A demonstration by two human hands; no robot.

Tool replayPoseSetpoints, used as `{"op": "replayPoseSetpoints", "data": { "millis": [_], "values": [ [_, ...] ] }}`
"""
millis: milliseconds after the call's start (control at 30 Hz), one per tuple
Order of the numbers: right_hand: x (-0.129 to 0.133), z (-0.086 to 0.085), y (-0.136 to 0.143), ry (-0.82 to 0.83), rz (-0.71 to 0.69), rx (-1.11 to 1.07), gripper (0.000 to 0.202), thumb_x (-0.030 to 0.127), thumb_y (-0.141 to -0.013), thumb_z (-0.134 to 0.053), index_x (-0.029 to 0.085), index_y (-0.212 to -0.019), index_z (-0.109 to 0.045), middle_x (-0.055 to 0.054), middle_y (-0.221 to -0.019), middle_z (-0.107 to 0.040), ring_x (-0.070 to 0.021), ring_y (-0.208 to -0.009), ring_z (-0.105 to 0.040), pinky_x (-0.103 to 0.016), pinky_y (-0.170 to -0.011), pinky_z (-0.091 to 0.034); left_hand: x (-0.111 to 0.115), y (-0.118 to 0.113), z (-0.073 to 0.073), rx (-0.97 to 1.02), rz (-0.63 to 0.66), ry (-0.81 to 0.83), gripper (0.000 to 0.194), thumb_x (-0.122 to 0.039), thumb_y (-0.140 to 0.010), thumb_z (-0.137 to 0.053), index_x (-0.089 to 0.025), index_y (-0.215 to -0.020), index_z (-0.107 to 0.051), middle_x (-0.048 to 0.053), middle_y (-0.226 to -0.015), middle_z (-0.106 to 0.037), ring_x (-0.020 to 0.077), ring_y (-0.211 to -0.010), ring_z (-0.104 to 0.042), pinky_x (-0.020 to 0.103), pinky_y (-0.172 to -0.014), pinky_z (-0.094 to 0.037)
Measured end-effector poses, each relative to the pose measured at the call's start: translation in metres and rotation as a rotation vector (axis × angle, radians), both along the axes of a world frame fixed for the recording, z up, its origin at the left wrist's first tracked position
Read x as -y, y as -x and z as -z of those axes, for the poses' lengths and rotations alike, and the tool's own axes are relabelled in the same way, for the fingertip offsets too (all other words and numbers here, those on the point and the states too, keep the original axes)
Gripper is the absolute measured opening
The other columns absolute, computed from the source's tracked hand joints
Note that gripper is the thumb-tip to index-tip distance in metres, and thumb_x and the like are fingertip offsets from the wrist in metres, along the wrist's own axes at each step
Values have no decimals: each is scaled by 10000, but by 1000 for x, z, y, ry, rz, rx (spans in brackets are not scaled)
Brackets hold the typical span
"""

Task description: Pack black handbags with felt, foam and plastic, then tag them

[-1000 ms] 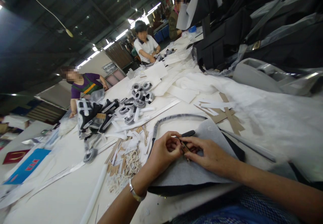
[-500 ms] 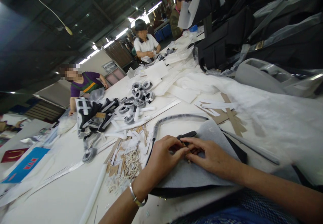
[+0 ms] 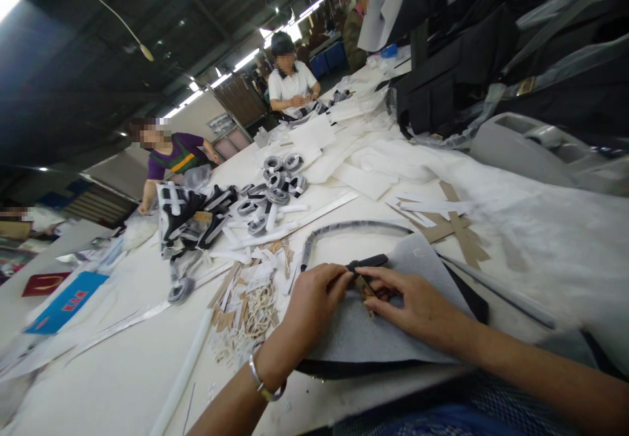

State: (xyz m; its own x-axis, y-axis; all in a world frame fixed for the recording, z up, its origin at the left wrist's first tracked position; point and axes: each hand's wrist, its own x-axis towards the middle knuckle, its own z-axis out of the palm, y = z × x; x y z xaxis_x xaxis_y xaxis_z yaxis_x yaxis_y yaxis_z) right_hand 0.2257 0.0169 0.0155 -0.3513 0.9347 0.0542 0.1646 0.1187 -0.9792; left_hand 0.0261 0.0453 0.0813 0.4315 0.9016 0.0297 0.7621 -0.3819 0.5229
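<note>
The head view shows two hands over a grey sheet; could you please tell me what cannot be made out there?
In the head view:
Brass-coloured piece: full shape, partly covered by the right hand.
Left hand: whether it grips anything, hidden behind its own back.
Black item: mostly covered by the grey sheet.
Right forearm: cut off by the right edge.

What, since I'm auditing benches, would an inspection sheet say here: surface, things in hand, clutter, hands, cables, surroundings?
Surface: white table, heavily strewn.
Job's things: small brass-coloured fitting beside a black strap end; grey sheet beneath the hands.
Clutter: coils, cardboard strips, tangled string.
Hands: right hand pinches the fitting; left hand is close by, its grip partly hidden.
Cables: thin cord hanging overhead; on the table, nothing seen for certain.
Surroundings: co-workers along the far side; dark pieces piled at picture right.
</note>
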Motion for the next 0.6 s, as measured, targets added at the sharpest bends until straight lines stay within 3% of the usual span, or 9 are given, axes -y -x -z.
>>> {"op": "replayPoseSetpoints", "data": {
  "millis": [67, 200, 400, 600],
  "values": [
    [1, 0, 0, -14, 1, 12, 462, 260, -876, -664, 243, -1330, -575, -26, -1057, -758, -196, -941, -713, -339, -859, -561, 2, -2, -2, -10, -24, 23, 209, -362, -956, -583, -210, -887, -708, 3, -796, -713, 141, -711, -624, 241, -655, -415],
    [2, 1, -1, -52, 4, 30, 461, 302, -886, -662, 232, -1332, -573, -29, -1070, -756, -202, -953, -709, -344, -866, -556, 3, -8, 5, -135, -63, 75, 242, -461, -839, -718, -221, -817, -727, -2, -761, -719, 160, -682, -621, 254, -600, -368],
    [2, 4, -1, -62, 20, 44, 482, 283, -870, -668, 236, -1340, -570, -34, -1065, -755, -207, -935, -709, -353, -855, -557, 0, -6, 14, 8, 11, 211, 266, -376, -940, -582, -205, -785, -716, -21, -711, -711, 116, -641, -606, 219, -582, -375],
    [1, 5, 0, -75, 4, 17, 487, 233, -861, -656, 239, -1340, -571, -26, -1067, -756, -194, -926, -712, -334, -843, -559, 5, -10, 8, -51, 12, 89, 227, -236, -877, -583, -184, -658, -608, -41, -622, -610, 94, -586, -526, 212, -558, -324]
  ]
}}
